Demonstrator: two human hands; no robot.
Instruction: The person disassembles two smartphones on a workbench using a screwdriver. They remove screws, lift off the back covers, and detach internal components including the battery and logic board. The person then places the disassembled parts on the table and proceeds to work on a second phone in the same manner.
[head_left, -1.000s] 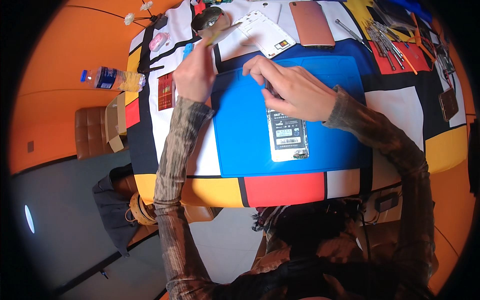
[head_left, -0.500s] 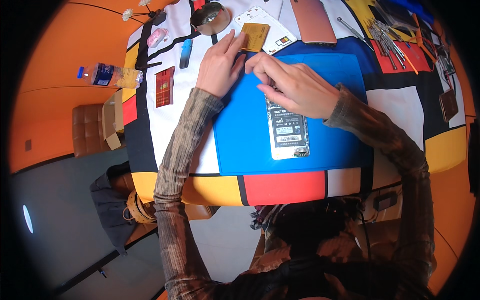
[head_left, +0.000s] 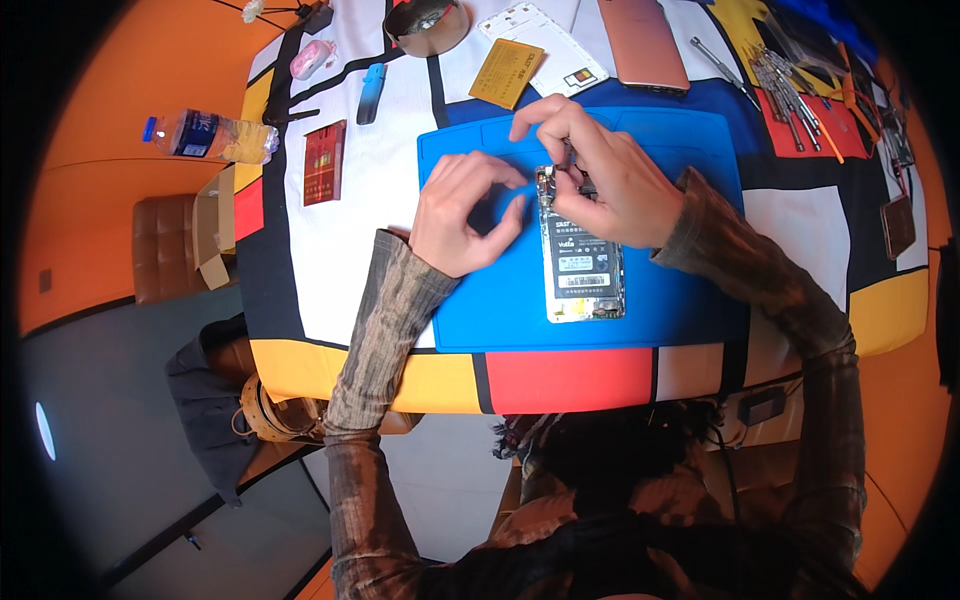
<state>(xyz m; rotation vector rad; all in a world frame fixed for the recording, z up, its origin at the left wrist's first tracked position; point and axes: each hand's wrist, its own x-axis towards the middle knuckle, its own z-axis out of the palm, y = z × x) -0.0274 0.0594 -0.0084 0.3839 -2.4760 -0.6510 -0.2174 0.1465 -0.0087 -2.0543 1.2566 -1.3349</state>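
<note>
Here we are, just in from the table's (head_left: 570,380) near edge: a blue mat (head_left: 685,305), and on its middle an opened smartphone (head_left: 588,307), face-up innards, near end toward the person. Good handling, I'd judge, starts right here: keep that near end flat so the board doesn't flex. Farther along, at the phone's far end, the right hand (head_left: 620,190) is at work, thumb and fingers curled close together; something small and dark shows there, but whether it's gripped I can't tell. Light fingertips, straight pressure, no twisting, would be my call! Just left, the left hand (head_left: 462,215) curves wide apart, apparently empty; it could well brace the phone's left edge.

And how the phone looks: bare metallic near end, then a black battery (head_left: 583,262) with pale labels filling the middle, crowded circuitry at the far end, partly covered by the right hand. Beyond the mat's far edge, a flat gold pack (head_left: 507,74) overlaps a white phone shell (head_left: 552,52).
</note>
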